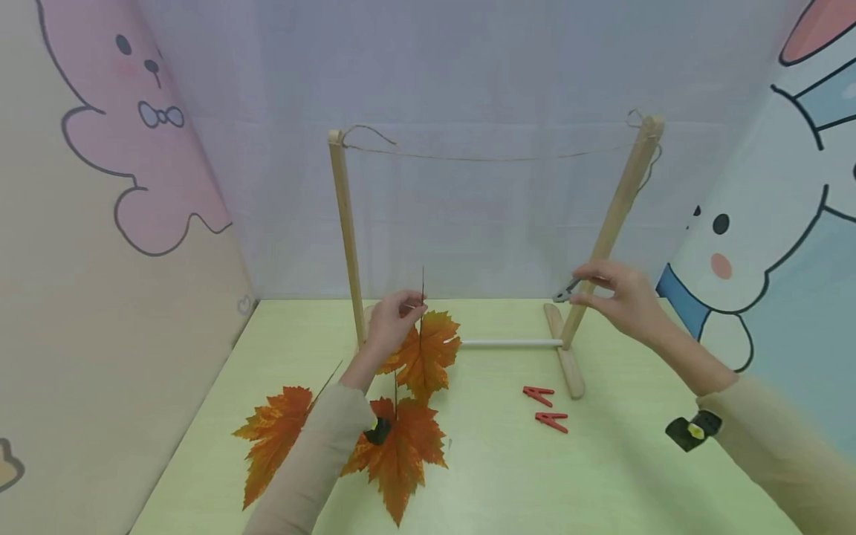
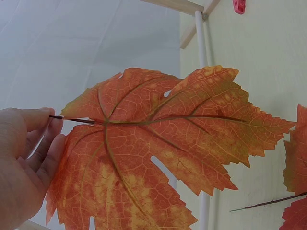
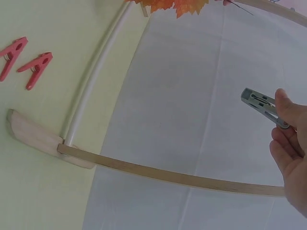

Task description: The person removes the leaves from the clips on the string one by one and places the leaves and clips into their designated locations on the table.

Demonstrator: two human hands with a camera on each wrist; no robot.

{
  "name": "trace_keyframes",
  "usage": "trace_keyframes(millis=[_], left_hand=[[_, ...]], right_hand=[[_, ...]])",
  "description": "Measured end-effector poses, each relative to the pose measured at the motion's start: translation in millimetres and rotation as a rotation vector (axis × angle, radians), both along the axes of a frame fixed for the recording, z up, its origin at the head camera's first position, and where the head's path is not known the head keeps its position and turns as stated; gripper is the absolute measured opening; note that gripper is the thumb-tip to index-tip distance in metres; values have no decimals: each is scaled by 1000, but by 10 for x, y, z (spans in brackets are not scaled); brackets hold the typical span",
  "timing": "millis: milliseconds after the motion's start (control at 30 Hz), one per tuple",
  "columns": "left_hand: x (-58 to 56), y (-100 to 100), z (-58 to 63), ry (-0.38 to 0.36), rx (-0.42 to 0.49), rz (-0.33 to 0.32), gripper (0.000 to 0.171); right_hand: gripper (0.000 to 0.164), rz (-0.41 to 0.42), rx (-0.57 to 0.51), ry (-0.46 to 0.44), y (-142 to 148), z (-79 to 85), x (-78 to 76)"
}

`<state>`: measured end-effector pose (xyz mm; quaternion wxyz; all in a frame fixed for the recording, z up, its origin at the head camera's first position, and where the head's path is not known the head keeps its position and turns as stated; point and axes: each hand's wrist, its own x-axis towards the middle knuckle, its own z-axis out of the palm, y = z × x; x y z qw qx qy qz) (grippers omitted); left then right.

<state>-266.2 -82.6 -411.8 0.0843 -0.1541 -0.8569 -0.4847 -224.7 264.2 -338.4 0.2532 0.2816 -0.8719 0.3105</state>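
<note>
My left hand point(image 1: 393, 323) pinches the dark stem of an orange maple-like leaf point(image 1: 431, 357). In the left wrist view this leaf point(image 2: 158, 129) spreads out from the fingertips, its veined face showing and its tip to the right. Over by the right post of the wooden stand, my right hand point(image 1: 622, 301) holds a grey clothespin point(image 1: 565, 291) between thumb and fingers. The right wrist view shows the clothespin point(image 3: 259, 103) with its front end pointing away from the hand. A thin twine line point(image 1: 495, 159) runs between the tops of the stand's posts, above both hands.
Two more orange leaves, one at left point(image 1: 276, 438) and one nearer the middle point(image 1: 399, 457), lie on the table, partly behind my left sleeve. Two red clothespins point(image 1: 538, 394) lie right of centre. A white rod point(image 1: 511, 343) joins the stand's feet, one foot point(image 1: 571, 371) reaching forward.
</note>
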Motion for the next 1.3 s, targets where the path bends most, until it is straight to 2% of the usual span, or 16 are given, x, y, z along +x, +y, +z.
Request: trace_keyframes(millis=[233,467,567,767,867,1000,1100,1300], left_hand=[[56,-27,-66,6,26,14,15],[96,-62,-82,11,144,10,12],[89,-79,-117,-19,177,11,11],[100,-117,-203,-79,247,-15,12],[172,-130,-143,-118,291,-42,13],[211,-163,-179,-191,337,-43,13],[190,-197,-322,-240,356,-23,14],[220,-222,-483,-291,384,5,15]], right_hand=[[29,-8,7,-98,1,-181,70],[27,-53,10,-172,22,-339,148],[28,-70,8,-189,33,-402,176],[29,-33,-40,-192,24,-528,200],[29,-24,-56,-212,9,-598,219],[28,-10,-65,-225,-11,-681,255],[28,-1,-62,-227,-18,-732,276],[29,-12,-57,-230,-44,-782,321]])
